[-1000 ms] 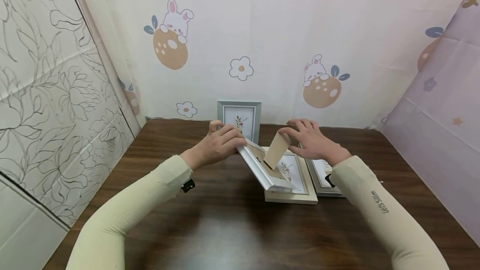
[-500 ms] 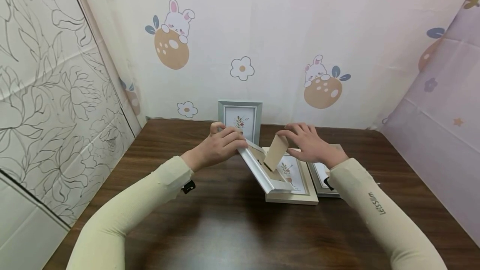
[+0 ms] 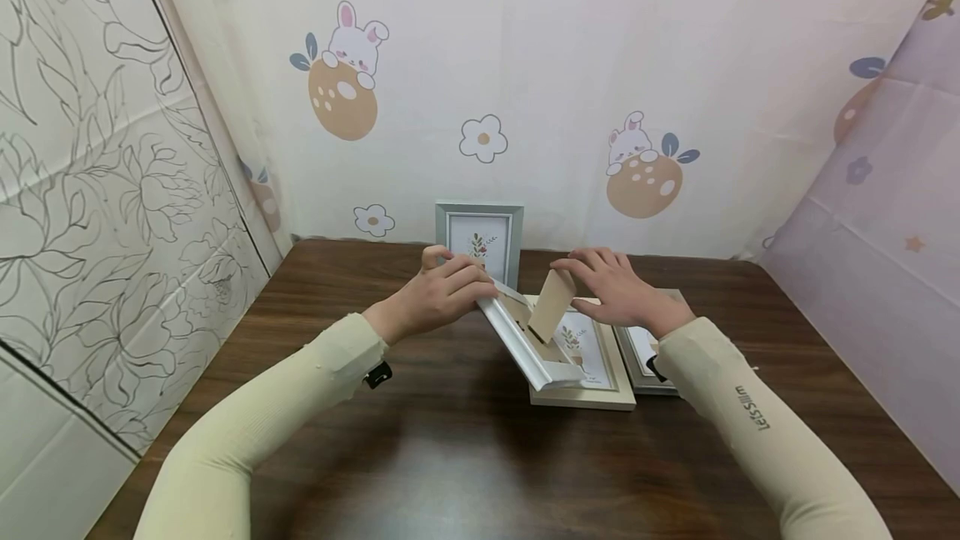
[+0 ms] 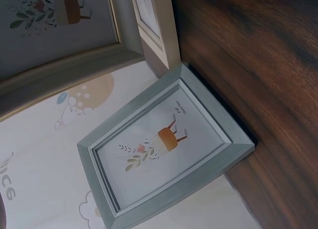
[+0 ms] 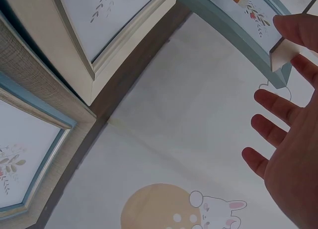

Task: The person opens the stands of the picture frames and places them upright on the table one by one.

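White frame (image 3: pixel 516 342) tilted, back showing, over the left of the cream frame (image 3: pixel 617 365); my left hand (image 3: pixel 437 290) grips its edge, my right hand (image 3: pixel 618 292) pinches its stand (image 3: pixel 551 307). Green frame (image 3: pixel 477 232) behind the cream frame. Risk: forcing the stand too wide might tear it loose

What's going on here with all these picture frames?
A person's left hand holds a white frame tilted, its back showing, while the right hand pinches the support flap, which is swung out from that back. A grey-green frame stands upright by the wall. A cream frame and a grey one are on the table, picture side up.
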### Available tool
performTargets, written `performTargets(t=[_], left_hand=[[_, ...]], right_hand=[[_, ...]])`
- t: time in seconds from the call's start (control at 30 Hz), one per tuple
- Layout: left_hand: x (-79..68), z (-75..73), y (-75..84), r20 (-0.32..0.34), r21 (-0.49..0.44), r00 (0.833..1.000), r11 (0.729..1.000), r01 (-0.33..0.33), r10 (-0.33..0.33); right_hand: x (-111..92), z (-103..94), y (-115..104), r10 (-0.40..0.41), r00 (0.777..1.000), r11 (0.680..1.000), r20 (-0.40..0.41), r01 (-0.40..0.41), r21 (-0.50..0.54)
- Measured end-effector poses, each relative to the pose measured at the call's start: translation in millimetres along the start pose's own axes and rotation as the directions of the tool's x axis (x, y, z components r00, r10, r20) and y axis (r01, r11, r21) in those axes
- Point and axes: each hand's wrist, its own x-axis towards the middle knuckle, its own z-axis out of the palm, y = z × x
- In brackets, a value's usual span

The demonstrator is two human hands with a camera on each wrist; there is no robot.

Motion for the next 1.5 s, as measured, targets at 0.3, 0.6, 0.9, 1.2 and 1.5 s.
performTargets(t=[0.3,0.6,0.9,1.2,1.5], left_hand=[[0.4,-0.1,1.0,0.012,0.002,1.0,1.0,0.005,-0.005],[0.7,-4.1,0.1,0.004,0.037,1.0,0.999,0.009,-0.01],[-1.2,-6.6,-0.6,0.025,0.031,0.999,0.999,0.025,-0.026],[-2.1,-9.5,-2.1,0.026,0.044,0.999,0.998,0.04,-0.041],[-6.6,-12.4,-0.9,0.037,0.052,0.997,0.997,0.063,-0.065]], right_hand=[[-2.5,-1.3,4.7,0.022,1.0,1.0,0.007,-0.022,0.004],[-18.1,-4.6,21.9,0.076,0.997,0.997,-0.001,-0.076,0.0],[-37.6,-3.7,40.9,0.151,0.988,0.988,-0.01,-0.151,-0.018],[-59.8,1.6,54.5,0.195,0.98,0.98,-0.038,-0.196,-0.018],[-75.3,6.1,58.8,0.229,0.972,0.973,-0.047,-0.229,0.004]])
